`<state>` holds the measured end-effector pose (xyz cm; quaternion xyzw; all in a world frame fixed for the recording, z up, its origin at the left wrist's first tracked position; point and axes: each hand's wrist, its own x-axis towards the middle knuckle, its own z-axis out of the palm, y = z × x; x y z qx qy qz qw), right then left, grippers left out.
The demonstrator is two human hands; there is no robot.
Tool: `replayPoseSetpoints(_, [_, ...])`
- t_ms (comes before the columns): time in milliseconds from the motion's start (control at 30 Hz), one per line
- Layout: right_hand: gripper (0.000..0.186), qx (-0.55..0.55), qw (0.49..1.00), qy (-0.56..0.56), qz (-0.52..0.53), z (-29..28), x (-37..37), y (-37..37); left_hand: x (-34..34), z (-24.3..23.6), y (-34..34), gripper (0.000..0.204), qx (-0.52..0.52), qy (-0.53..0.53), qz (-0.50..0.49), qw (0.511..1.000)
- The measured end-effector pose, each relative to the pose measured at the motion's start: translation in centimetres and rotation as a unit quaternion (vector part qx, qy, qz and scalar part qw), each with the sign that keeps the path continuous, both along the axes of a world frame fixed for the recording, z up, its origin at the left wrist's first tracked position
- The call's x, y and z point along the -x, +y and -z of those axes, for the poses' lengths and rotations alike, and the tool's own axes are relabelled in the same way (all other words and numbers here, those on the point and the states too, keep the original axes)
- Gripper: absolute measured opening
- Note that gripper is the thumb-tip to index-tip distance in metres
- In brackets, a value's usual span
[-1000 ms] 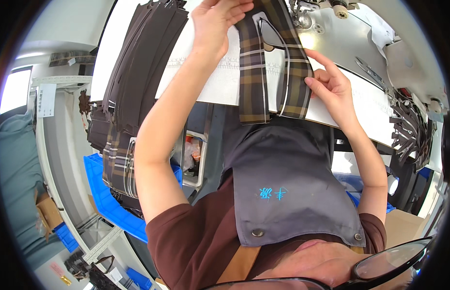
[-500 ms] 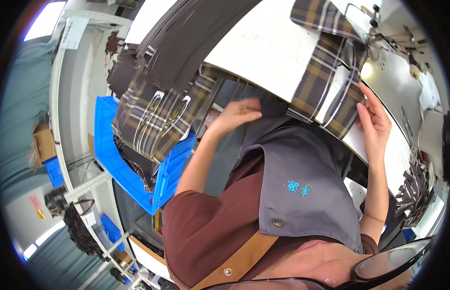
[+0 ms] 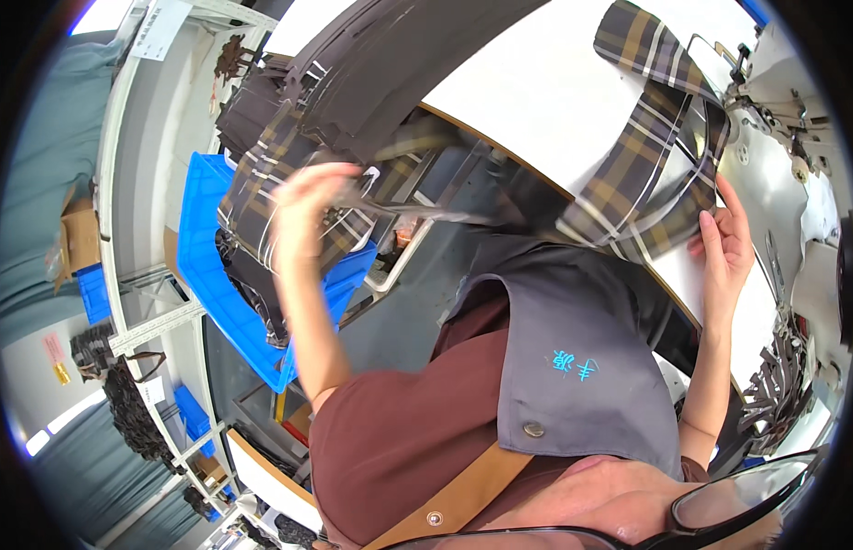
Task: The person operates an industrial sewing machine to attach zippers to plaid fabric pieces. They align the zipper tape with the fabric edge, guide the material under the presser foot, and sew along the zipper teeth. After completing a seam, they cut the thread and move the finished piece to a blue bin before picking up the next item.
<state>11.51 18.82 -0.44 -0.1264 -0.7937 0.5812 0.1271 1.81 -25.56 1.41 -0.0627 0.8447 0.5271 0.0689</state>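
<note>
My left hand (image 3: 307,206) is blurred by motion over plaid fabric pieces (image 3: 261,188) draped on a blue bin (image 3: 202,266). From its closed fingers a smeared fabric strip (image 3: 417,212) runs rightward to above my lap; its pattern is too blurred to read. On the white table (image 3: 527,92), a brown, black and white plaid strip (image 3: 642,137) lies bent into a loop by the table's right edge. My right hand (image 3: 727,243) has thumb and forefinger at the loop's near right edge, apparently pinching it. The loop's near end is also blurred.
Long dark fabric pieces (image 3: 390,73) are heaped at the table's left. A sewing machine (image 3: 775,151) stands to the right, with dark strips (image 3: 779,385) bunched nearer. White shelving (image 3: 160,325) lines the left, holding blue bins and a cardboard box (image 3: 78,234).
My left hand has swung left from near my lap to the bin, and a blurred strip now trails from it. My right hand stays at the plaid loop, whose near end has shifted.
</note>
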Motion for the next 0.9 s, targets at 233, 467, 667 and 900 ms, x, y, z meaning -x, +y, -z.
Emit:
replayPoseSetpoints(233, [0.042,0.021,0.999,-0.024,-0.029,0.1,0.4,0.2,6.0,-3.0,-20.0,0.022,0.063,-0.021,-0.119,0.991])
replayPoseSetpoints(467, [0.046,0.033,0.997,-0.071,-0.018,-0.8,0.4,0.8,9.4,1.0,-24.7,0.025,0.167,-0.044,-0.193,0.966])
replayPoseSetpoints(667, [0.054,-0.030,0.997,-0.070,-0.021,-2.5,0.5,0.8,11.2,-1.3,-23.2,0.052,0.620,0.010,-0.091,0.779])
replayPoseSetpoints(900, [0.047,-0.558,0.814,0.042,-0.156,-2.5,0.1,1.7,6.1,-5.2,10.2,0.022,0.202,0.254,0.308,0.894])
